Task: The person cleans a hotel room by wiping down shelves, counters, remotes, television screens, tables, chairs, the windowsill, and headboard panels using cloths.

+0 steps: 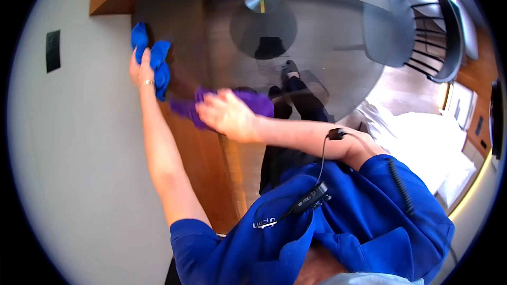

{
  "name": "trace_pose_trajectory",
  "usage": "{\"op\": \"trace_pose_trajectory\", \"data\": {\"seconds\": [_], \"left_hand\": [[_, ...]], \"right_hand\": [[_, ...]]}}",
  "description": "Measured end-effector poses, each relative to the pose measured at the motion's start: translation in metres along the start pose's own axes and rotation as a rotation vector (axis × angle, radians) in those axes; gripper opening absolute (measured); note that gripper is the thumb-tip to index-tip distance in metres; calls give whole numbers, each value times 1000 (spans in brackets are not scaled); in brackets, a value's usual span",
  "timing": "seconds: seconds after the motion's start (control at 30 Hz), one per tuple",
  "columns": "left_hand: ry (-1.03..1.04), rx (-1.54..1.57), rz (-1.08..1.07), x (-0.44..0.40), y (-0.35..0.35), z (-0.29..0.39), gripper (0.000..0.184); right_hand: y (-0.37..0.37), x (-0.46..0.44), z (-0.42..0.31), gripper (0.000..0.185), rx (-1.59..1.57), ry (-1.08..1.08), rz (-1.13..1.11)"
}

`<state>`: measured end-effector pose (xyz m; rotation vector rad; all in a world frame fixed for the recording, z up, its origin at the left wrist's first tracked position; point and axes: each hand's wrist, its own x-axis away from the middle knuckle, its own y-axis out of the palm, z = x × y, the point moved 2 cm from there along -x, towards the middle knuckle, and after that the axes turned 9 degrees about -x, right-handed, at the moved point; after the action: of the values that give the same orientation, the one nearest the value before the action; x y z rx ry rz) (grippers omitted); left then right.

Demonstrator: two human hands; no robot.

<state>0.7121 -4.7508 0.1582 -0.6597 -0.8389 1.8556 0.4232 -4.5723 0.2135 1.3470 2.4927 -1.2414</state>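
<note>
Purple cloth (260, 103), rumpled, blue cloth (160, 59) bunched in left hand (142, 70)

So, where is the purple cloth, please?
In the head view, the purple cloth is just left of centre, under the right hand, right of the blue cloth.

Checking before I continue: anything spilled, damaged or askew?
I see no spill or damage. Only the white fabric near the round table looks odd: rumpled, its edges uneven. The purple cloth at the right hand is blurred.
</note>
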Motion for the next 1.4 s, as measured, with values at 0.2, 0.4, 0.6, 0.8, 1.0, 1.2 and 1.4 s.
{"op": "trace_pose_trajectory", "data": {"seconds": [0.2, 0.4, 0.6, 0.8, 1.0, 1.2, 1.4], "left_hand": [[442, -500, 251, 145, 16, 108, 38], [648, 96, -380, 327, 130, 282, 33], [1053, 344, -378, 349, 223, 390, 22], [969, 73, -38, 182, 319, 496, 28], [856, 22, -65, 153, 367, 542, 30], [589, 71, -110, 141, 377, 531, 36], [573, 130, -115, 137, 382, 520, 35]], "right_hand": [[-230, 148, 107, 36, 532, 708, 545], [-237, 477, 178, 22, -1204, 1415, 1515], [-275, 476, 127, 36, -1440, 1611, 1225], [-336, 404, 259, 75, -1219, 1464, 961], [-451, 361, 486, 63, -559, 1129, 885], [-462, 389, 598, 44, 628, 1533, 951], [-311, 378, 435, 35, -66, 486, -574]]}}
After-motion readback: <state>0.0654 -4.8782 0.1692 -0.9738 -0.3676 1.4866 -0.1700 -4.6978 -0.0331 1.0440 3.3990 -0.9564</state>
